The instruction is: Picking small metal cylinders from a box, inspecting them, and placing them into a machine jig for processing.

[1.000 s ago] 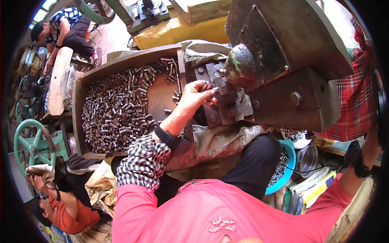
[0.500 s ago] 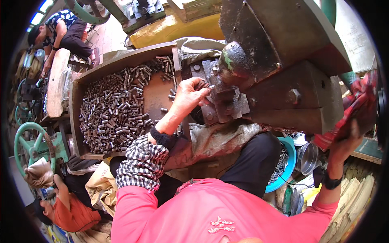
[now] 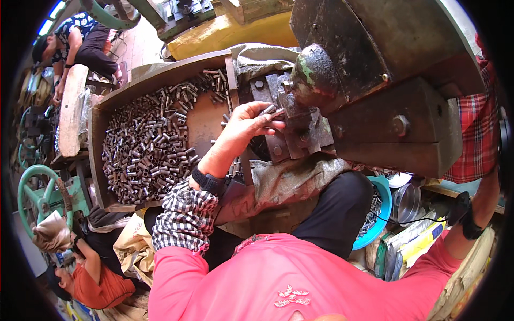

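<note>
My left hand [image 3: 250, 125] pinches small metal tubes [image 3: 272, 111] between thumb and fingers, right beside the steel clamp block [image 3: 300, 134] of the press. Above that block hangs the rounded, greasy press head [image 3: 316, 69]. At the far right my right hand [image 3: 488, 184] is beside a red plaid cloth [image 3: 471, 134]; its fingers are hidden. Left of the press, a wooden tray [image 3: 97, 160] holds a heap of similar short metal tubes [image 3: 147, 155].
A blue basin [image 3: 386, 206] with metal pieces stands by my right knee, next to a clear round container [image 3: 407, 203]. Bundled sacks [image 3: 466, 273] lie at lower right. Two people work at the left, near a green handwheel [image 3: 43, 187].
My left hand has turned and opened up slightly, showing the tubes in its fingers. My right arm has swung outward to the right, and the plaid cloth now hangs flatter.
</note>
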Demonstrator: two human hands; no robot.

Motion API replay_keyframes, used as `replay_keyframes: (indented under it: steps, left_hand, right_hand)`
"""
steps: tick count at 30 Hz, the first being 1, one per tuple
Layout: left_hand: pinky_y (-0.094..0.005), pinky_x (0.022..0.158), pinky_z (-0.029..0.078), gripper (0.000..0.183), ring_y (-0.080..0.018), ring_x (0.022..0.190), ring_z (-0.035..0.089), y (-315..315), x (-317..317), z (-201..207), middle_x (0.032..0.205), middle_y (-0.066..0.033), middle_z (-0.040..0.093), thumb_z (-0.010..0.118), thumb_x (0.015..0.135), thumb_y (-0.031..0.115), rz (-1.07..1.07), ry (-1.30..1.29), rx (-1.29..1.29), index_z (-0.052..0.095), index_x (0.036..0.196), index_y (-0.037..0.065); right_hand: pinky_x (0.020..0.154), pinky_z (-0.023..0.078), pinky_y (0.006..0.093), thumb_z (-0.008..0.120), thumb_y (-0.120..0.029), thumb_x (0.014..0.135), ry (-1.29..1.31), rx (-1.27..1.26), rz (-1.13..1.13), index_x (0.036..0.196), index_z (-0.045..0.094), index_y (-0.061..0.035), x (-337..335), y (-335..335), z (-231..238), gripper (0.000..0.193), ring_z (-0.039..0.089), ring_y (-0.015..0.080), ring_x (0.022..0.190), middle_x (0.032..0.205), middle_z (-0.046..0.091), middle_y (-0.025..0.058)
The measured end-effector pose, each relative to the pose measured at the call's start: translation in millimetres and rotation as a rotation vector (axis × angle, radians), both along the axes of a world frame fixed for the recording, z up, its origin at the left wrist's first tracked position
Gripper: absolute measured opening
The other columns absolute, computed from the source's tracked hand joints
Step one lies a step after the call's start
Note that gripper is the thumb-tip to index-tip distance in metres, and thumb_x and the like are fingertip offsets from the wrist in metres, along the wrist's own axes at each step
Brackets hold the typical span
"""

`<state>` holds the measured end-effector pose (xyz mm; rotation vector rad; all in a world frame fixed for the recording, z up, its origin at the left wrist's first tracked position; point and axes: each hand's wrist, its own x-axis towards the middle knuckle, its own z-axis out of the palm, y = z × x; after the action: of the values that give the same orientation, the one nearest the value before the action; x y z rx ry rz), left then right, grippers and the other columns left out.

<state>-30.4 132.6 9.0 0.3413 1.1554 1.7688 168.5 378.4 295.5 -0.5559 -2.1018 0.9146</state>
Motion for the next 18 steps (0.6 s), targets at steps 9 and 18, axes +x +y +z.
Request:
replay_keyframes:
  steps: [9, 18]
  left_hand:
    - [-0.0204, 0.06, 0.052, 0.026, -0.0136, 0.074, 0.065, 16, 0, -11, 0.089, -0.0066, 0.065, 0.065, 0.084, 0.013, 0.052, 0.053, -0.092, 0.055, 0.105, 0.002]
    - [-0.0186, 0.049, 0.047, 0.019, -0.0063, 0.061, 0.058, 5, 0, 4, 0.077, -0.0009, 0.062, 0.064, 0.085, 0.014, 0.072, 0.308, -0.322, 0.058, 0.097, 0.001]
  right_hand:
    - [0.091, 0.038, 0.0313, 0.062, -0.009, 0.077, 0.088, -0.054, -0.246, 0.122, 0.045, -0.0032, 97, 73, -96, 0.048, 0.047, 0.0191, 0.103, 0.12, 0.046, 0.0051]
    - [0.083, 0.046, 0.0294, 0.058, -0.003, 0.074, -0.496, 0.907, -0.127, 0.125, 0.045, 0.0007, 92, 55, -99, 0.053, 0.053, 0.0175, 0.099, 0.119, 0.052, 0.0083]
